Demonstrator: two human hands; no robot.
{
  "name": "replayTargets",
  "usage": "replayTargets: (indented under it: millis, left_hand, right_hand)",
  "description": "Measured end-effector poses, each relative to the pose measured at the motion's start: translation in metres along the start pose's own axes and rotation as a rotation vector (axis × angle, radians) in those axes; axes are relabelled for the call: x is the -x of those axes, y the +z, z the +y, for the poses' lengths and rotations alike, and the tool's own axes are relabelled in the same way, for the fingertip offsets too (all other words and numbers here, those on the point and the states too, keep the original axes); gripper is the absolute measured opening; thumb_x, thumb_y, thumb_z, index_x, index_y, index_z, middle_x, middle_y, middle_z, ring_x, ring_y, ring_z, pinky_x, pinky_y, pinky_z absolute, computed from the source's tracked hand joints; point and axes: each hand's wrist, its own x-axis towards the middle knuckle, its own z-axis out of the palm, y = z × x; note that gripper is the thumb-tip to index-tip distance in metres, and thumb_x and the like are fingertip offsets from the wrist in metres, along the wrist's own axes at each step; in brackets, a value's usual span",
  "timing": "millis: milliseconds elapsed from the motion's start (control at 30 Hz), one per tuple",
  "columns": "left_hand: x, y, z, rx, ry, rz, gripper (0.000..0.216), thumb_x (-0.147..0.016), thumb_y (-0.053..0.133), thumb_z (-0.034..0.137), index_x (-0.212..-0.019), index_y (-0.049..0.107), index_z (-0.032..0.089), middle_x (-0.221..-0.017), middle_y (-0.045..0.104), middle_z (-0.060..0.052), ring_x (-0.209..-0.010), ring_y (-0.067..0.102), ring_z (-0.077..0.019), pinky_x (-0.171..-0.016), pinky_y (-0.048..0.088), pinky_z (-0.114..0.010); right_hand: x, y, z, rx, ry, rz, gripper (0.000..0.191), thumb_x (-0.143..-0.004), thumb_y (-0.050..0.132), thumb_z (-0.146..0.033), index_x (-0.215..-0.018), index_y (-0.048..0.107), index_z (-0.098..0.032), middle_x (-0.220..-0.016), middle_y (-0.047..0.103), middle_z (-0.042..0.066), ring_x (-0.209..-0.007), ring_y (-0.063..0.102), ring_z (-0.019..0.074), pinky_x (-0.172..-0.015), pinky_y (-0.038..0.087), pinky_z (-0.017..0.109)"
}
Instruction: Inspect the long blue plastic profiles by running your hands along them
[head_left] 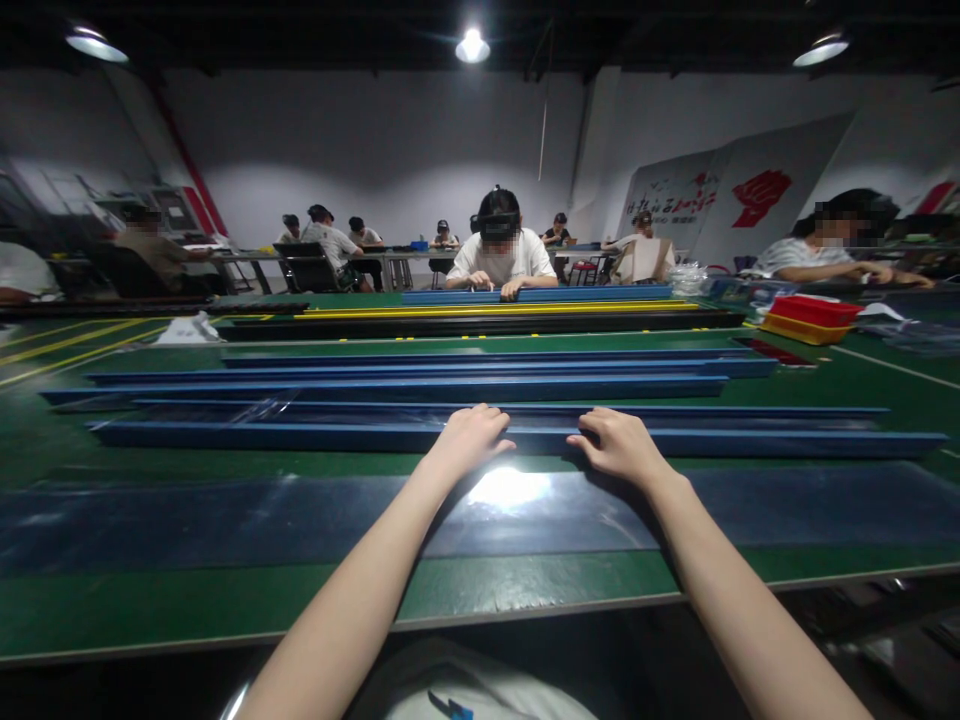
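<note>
Bare forearms (356, 590) lead to fingers (493, 421) clamped on a long, open-topped blue channel (545, 442).

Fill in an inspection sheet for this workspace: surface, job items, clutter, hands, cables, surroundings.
Surface: green table; a long see-through sheet lies along its near side, reflecting light.
Job's things: front blue channel lying lengthwise across the view beyond the sheet; more blue channels behind it.
Clutter: red bin over a yellow one at right; crumpled white item at left.
Hands: left hand and right hand on the front blue channel, fingers bent over its near wall; firmness of grip cannot be told.
Cables: one thin cord-like line hanging in the background.
Surroundings: co-worker opposite, other people seated behind, ceiling lamps overhead.
</note>
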Motion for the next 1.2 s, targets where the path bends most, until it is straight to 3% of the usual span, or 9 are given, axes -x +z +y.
replayTargets:
  millis: [400,900,1200]
  left_hand:
    - [0.000,0.002,0.001,-0.016,0.006,-0.003,0.020,-0.082,0.052,0.037,-0.085,0.055,0.018,-0.092,0.061,-0.006,-0.091,0.055,-0.0196,-0.072,0.042,-0.029]
    - [0.001,0.001,0.002,-0.032,-0.018,0.034,0.026,-0.082,0.052,0.042,-0.088,0.056,0.018,-0.096,0.062,-0.005,-0.093,0.053,-0.0207,-0.078,0.038,-0.033]
    - [0.001,0.002,0.001,-0.052,0.007,0.055,0.025,-0.081,0.052,0.041,-0.089,0.055,0.018,-0.095,0.061,-0.004,-0.090,0.053,-0.0191,-0.072,0.039,-0.029]
  right_hand:
    - [-0.009,0.007,-0.018,-0.062,-0.097,0.008,0.033,-0.085,0.042,-0.045,-0.073,0.056,-0.018,-0.076,0.060,0.006,-0.072,0.053,0.0158,-0.061,0.030,0.024]
    - [-0.012,0.003,-0.013,-0.039,-0.098,0.002,0.035,-0.084,0.043,-0.043,-0.065,0.058,-0.017,-0.072,0.062,0.006,-0.069,0.054,0.0161,-0.059,0.029,0.025]
    - [-0.003,-0.001,0.000,-0.009,0.004,-0.002,0.029,-0.080,0.048,-0.040,-0.066,0.060,-0.017,-0.073,0.062,0.006,-0.068,0.054,0.0164,-0.059,0.029,0.025]
